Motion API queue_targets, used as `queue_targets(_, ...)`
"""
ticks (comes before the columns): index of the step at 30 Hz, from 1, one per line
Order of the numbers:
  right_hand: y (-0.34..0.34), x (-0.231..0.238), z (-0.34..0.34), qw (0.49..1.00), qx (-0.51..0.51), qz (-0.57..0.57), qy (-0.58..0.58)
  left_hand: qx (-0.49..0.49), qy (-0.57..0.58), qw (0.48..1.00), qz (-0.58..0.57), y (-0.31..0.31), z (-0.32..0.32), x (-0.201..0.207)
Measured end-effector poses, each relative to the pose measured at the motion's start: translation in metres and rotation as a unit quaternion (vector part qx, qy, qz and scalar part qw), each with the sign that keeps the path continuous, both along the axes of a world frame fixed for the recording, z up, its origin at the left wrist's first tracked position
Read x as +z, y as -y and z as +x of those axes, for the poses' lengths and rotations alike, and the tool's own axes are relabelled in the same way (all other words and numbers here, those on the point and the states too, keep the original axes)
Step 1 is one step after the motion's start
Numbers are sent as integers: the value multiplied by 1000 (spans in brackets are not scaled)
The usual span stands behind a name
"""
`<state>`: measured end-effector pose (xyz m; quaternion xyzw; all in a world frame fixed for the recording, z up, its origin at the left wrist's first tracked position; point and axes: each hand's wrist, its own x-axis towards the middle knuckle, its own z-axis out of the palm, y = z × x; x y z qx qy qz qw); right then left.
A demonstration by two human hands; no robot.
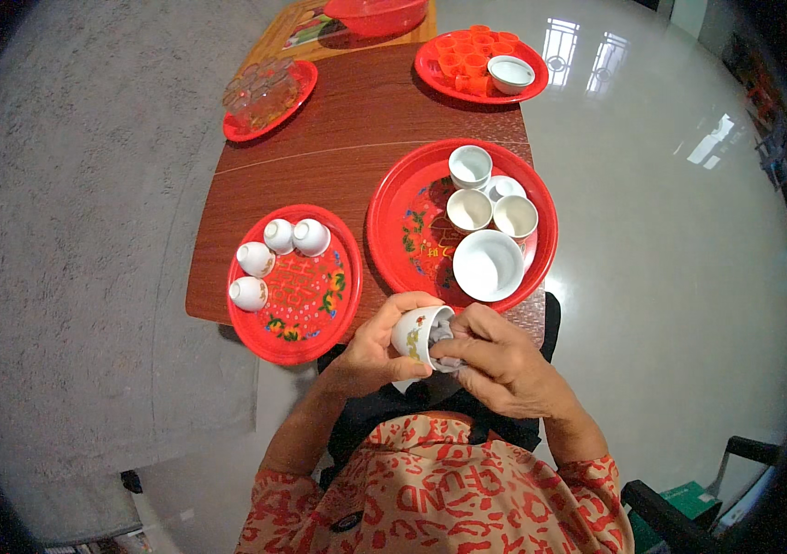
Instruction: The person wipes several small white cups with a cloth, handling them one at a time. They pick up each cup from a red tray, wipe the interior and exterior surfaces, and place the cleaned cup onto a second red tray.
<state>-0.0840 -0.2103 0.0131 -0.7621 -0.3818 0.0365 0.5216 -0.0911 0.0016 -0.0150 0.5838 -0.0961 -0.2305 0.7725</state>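
Note:
My left hand (366, 360) is closed around a white teacup (408, 336) with a gold and red floral pattern, tipped so its mouth faces right. Fingers of my right hand (515, 371) press a greyish cloth (443, 332) into that mouth. Just beyond my hands, a large round red tray (393, 242) bears three upright white cups (470, 210), a wider white bowl (488, 266) and a small white piece like a lid (505, 188). On a smaller red tray (306, 294) at left, several white cups (311, 237) rest mouth down along the far and left sides.
The brown wooden table (338, 120) also carries a red plate of orange cups (476, 55) with a white lidded bowl (511, 74), and a red plate of clear glasses (269, 92). A red basin (379, 15) stands farther back. A black chair arm (661, 512) is at lower right.

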Motion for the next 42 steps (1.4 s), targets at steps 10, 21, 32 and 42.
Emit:
queue_targets(10, -9, -5, 1, 1000, -25, -14, 9, 1, 173, 983, 69, 3, 4, 3)
queue_targets(21, -7, -7, -13, 978, -130, 164, -9, 28, 70, 997, 23, -2, 1, -6)
queue_targets(32, -21, -3, -3, 977, -162, 57, 127, 22, 239, 945, 221, 1, -3, 0)
queue_targets(42, -21, -3, -3, 965, -136, 13, 225, 40, 254, 945, 204, 5, -3, -3)
